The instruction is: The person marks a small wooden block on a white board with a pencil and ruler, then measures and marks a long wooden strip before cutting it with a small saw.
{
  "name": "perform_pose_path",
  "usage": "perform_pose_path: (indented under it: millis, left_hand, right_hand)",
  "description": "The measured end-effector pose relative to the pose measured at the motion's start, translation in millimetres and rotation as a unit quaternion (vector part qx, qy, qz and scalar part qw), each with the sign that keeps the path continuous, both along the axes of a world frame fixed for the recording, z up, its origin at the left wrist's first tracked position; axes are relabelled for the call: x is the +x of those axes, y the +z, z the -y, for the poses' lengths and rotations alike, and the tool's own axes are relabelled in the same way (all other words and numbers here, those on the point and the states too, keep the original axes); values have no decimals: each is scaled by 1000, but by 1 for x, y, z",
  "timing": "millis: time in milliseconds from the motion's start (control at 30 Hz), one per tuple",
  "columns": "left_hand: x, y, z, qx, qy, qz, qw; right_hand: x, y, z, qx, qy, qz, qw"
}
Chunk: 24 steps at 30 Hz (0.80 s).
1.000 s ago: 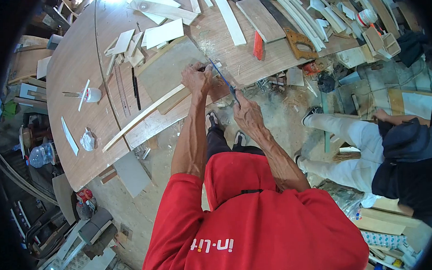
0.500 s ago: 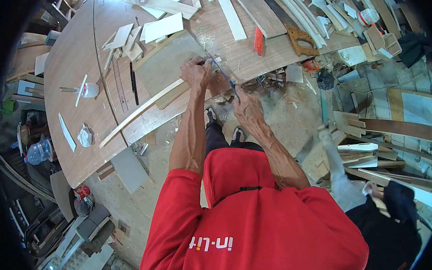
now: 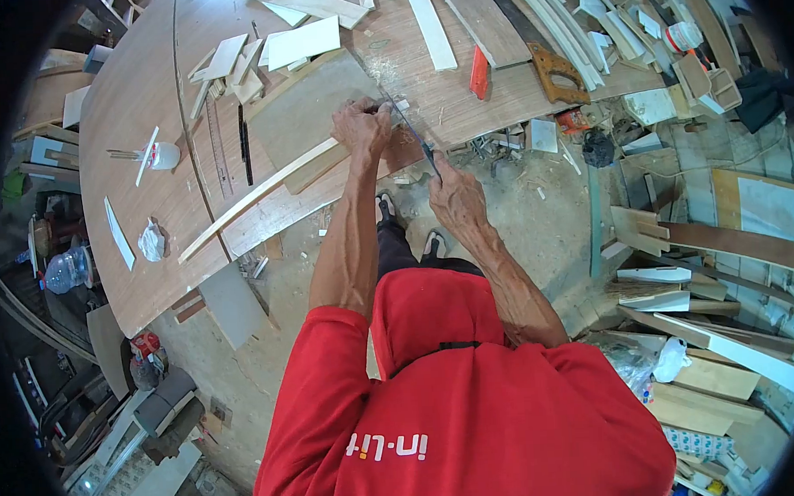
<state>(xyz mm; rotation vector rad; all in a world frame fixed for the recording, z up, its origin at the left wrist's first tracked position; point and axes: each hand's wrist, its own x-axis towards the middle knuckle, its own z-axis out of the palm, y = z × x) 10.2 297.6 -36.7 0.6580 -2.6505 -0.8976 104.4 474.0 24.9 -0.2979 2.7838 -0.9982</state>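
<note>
My left hand (image 3: 362, 125) is closed over the upper end of a long thin wooden strip (image 3: 257, 199), which lies slantwise over a grey board (image 3: 307, 106) at the table's near edge. My right hand (image 3: 457, 197) is wrapped round the handle of a thin-bladed saw (image 3: 409, 126). The blade points up and to the left, just right of my left hand, crossing the strip's end. Sawdust lies on the table beside the blade tip.
On the wooden table (image 3: 135, 242) are wood offcuts (image 3: 304, 44), a white cup (image 3: 164, 155), a ruler (image 3: 218, 149), a wood-handled saw (image 3: 558, 74) and a red tool (image 3: 479, 73). Timber scraps (image 3: 733, 238) fill the right side; a water bottle (image 3: 68, 269) stands at left.
The saw and my right hand have shifted slightly down along the stroke. A person at the lower right has gone out of view, uncovering stacked wood and plastic bags.
</note>
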Motion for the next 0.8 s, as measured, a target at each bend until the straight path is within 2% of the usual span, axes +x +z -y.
perform_pose_path:
  millis: [267,567,633,800]
  left_hand:
    - [11,3,-1,4,-8,-5,1000]
    - [0,0,2,-7,-13,5,1000]
    - [0,0,3,67,-13,42,997]
    - [1,0,1,4,-12,-7,1000]
  right_hand:
    - [8,-6,-1,-4,-25,2,1000]
    - [-2,-5,-3,25,16,33,999]
    - [-2,-5,-3,35,22,27,999]
    - [1,-5,-1,14,6,10,1000]
